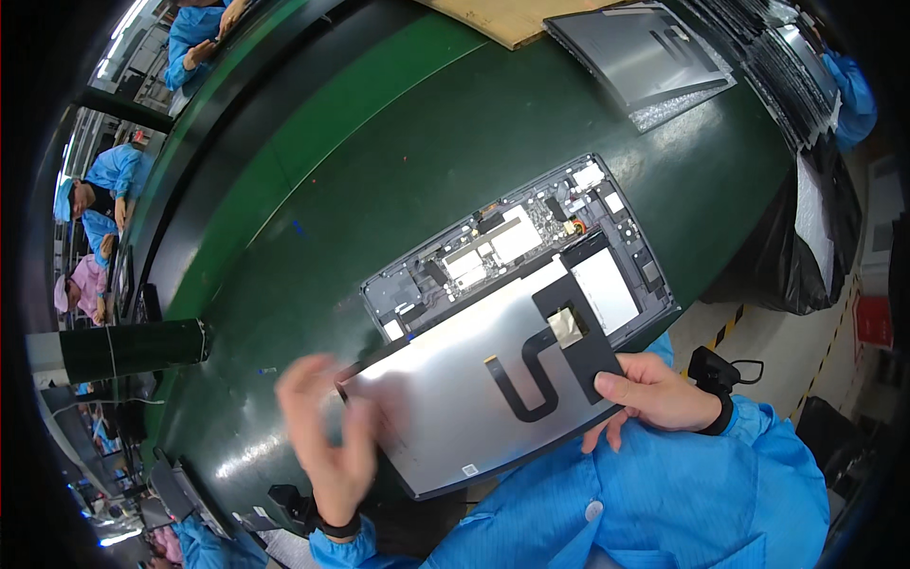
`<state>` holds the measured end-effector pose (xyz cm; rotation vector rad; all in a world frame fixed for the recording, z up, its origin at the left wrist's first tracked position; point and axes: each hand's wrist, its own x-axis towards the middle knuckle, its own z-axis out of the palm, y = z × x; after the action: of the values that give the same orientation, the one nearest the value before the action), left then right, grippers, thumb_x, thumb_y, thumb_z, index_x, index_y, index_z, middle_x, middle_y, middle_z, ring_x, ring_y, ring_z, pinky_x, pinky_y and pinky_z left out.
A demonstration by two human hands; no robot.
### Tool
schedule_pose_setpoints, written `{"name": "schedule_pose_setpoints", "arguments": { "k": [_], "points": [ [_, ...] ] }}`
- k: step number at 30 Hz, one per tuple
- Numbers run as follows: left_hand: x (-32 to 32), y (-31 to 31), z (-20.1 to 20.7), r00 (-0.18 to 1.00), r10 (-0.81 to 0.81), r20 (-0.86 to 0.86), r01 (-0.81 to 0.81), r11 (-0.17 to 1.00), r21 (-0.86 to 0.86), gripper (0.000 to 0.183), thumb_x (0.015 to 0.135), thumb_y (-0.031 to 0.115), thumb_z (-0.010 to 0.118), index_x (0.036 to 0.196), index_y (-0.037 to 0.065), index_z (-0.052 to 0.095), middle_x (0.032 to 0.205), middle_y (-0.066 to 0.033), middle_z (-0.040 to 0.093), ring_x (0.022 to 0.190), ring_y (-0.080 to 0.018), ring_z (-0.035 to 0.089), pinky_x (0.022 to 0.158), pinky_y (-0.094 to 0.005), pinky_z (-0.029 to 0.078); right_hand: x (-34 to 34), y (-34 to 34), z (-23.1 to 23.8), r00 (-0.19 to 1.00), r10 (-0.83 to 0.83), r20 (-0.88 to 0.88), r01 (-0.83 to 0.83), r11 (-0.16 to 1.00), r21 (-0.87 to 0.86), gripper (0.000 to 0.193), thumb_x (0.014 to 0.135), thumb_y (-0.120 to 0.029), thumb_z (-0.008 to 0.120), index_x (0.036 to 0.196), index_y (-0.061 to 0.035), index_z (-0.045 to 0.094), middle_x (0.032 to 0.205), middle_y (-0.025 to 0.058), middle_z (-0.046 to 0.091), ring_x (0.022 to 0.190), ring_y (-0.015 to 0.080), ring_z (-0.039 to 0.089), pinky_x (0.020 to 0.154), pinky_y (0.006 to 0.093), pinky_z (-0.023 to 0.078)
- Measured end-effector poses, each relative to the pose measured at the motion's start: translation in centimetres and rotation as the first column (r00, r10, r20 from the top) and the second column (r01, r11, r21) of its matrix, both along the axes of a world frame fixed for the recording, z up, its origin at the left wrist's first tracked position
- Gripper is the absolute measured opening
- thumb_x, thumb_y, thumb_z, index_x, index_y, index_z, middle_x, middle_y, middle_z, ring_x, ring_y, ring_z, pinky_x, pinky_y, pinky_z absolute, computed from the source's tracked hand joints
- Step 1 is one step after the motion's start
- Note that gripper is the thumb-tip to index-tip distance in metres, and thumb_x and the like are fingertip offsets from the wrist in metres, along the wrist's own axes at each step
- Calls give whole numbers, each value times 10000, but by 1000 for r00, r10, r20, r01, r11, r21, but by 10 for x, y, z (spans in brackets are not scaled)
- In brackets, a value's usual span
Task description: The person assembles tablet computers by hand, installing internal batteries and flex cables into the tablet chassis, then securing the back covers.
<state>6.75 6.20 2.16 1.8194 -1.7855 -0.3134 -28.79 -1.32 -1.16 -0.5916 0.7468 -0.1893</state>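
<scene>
My right hand (654,394) grips a display panel (445,379) by its right corner, thumb on top and fingers beneath. The panel's silver back faces up, with a curved black ribbon cable (540,403) and a patch of shiny tape (566,327) on it. Beside the panel's left edge is my left hand (327,441), blurred, its fingers and thumb apart and nothing held in them. Just beyond lies an opened laptop base (417,275), its circuit board exposed. The panel overlaps the near part of the base and hides it.
Another silver panel (640,57) rests on bubble wrap (687,106) at the far right of the green table (313,256). A stack of dark panels (782,81) stands beyond it. Cardboard (502,14) lies at the back. A green-wrapped post (133,349) is at left. Several people work across the left side.
</scene>
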Motion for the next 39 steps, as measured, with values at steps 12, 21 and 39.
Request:
{"name": "schedule_pose_setpoints", "arguments": {
  "k": [12, 21, 39],
  "points": [
    [-53, -84, -7, 640, -739, -208, 767, 627, 133, 459, 815, 335, 737, 1186, 65, 714, 1456, -145, 565, 1367, -401, 459, 1101, -529, 330, 16, 2, -7, 998, 27, 49, -30, 997, 65, 444, 1126, -326, 435, 1406, 16, 473, 1289, 192, 654, 1003, 293, 744, 674, 309, 628],
    [-67, -77, -6, 692, -631, -350, 707, 690, 155, 385, 844, 157, 757, 1218, 68, 729, 1252, -96, 704, 1303, -355, 523, 1105, -479, 339, -13, -30, 28, 878, -326, -351, -167, 479, -862, 269, 948, -201, 738, 1108, 13, 715, 881, 103, 738, 654, 138, 648, 580, 271, 499],
    [-44, -90, -7, 488, 20, -872, 500, 813, 298, 206, 1046, 109, 605, 942, -52, 678, 915, -68, 671, 844, -121, 648, 773, -268, 531, 70, -49, 12, 958, -287, 13, 141, 429, -892, 238, 961, -44, 657, 1193, -3, 687, 870, 86, 726, 689, 99, 615, 586, 260, 469]
  ]
}}
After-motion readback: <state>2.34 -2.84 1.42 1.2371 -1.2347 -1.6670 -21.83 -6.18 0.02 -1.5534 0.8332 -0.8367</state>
